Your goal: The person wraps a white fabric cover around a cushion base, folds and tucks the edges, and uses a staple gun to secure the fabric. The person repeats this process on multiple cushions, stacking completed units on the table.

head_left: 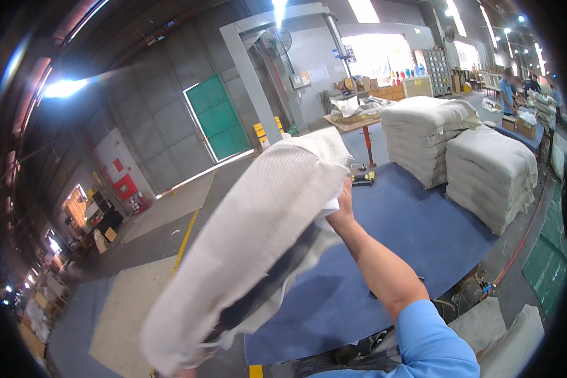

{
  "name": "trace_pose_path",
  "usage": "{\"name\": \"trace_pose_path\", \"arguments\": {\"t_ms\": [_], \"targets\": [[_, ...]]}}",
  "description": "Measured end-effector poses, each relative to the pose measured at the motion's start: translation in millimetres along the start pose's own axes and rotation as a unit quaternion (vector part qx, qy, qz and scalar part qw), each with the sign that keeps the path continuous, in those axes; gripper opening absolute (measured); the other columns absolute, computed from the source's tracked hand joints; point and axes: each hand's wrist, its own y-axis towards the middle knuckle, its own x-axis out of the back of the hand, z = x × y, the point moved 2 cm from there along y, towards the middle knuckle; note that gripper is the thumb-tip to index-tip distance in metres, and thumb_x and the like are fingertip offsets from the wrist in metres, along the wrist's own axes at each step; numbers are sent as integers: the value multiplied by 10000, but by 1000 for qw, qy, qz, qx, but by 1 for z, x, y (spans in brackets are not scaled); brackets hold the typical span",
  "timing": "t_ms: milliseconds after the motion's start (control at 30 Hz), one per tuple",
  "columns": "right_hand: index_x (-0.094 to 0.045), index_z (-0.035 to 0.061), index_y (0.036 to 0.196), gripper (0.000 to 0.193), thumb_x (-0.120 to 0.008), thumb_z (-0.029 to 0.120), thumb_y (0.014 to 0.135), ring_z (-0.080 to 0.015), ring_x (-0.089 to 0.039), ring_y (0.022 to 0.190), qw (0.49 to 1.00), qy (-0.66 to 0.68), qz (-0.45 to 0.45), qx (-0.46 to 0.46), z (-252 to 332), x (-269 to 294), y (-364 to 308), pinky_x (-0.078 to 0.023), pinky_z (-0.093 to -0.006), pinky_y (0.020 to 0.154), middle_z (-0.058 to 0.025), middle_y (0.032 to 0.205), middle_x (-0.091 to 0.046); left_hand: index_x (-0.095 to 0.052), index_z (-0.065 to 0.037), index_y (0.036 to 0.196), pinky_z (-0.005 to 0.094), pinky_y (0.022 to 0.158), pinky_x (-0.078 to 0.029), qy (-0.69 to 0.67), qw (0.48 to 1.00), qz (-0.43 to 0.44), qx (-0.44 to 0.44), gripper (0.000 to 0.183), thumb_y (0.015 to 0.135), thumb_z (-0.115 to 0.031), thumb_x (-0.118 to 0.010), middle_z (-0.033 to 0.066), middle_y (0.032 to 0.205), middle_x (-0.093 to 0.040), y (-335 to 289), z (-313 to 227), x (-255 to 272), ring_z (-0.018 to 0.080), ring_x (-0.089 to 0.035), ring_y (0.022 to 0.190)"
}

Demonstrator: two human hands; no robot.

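A long padded cushion panel (252, 227) in cream ribbed fabric is held up at a slant in front of me, its dark underside and loose fabric edge turned toward me. My right hand (342, 211) grips its far right edge, where a white flap of material shows by the fingers. At the lower end of the panel my left hand (186, 373) barely shows at the picture's bottom edge; it appears to hold that end, its fingers mostly hidden. Beyond my right hand, a yellow-and-black power tool (364, 179) lies on the blue-topped table (384, 233).
Two stacks of cream cushions, a taller stack (422, 135) and a nearer stack (492, 176), stand at the table's right. Behind is a small worktable (359, 120) with materials. A grey post (252, 82) rises ahead. Co-workers (507, 91) stand far right.
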Motion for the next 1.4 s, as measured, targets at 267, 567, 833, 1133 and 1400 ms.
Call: {"name": "trace_pose_path", "arguments": {"t_ms": [267,567,833,1133,1400], "targets": [[-768,20,1069,317,-617,298,1071,-245,-700,1087,978,102,170,-62,-14,-9,-22,-544,-422,993,-96,1240,-738,-497,-105,1610,413,1207,-439,203,906,322,185,600,1029,-6,-611,110,1593,-573,-37,164,-191,265,-554,1447],[-749,59,1177,239,-621,141,992,-280,-618,1282,985,-38,150,-80,40,10,-67,-475,-386,1105,-129,1369,-641,-485,-17,1593,473,1274,-305,174,883,244,-361,709,1136,-554,-405,201,1598,-539,128,-61,-259,351,-444,1535],[-607,56,1382,314,-586,164,1088,-156,-628,1199,880,201,-20,-430,72,48,-134,-519,-294,989,-69,1311,-649,-756,-28,1261,504,1228,-346,244,703,525,-413,819,1116,-670,-268,141,1306,-736,182,-140,-380,357,-604,1353],[-92,80,1719,1235,-892,453,855,-359,-439,1481,914,22,85,-395,191,63,-282,-353,-511,1241,-210,1555,-439,-704,-28,909,459,838,-520,175,709,448,-516,623,1143,-460,-321,180,873,-730,211,-117,-425,366,-694,825],[-382,26,1569,1023,-980,227,764,-307,-528,1432,909,-94,64,-402,163,32,-277,-446,-455,1167,-200,1568,-486,-681,-44,912,479,791,-479,274,668,374,-582,471,1120,-339,-378,136,806,-692,187,-123,-428,371,-644,788]]}}
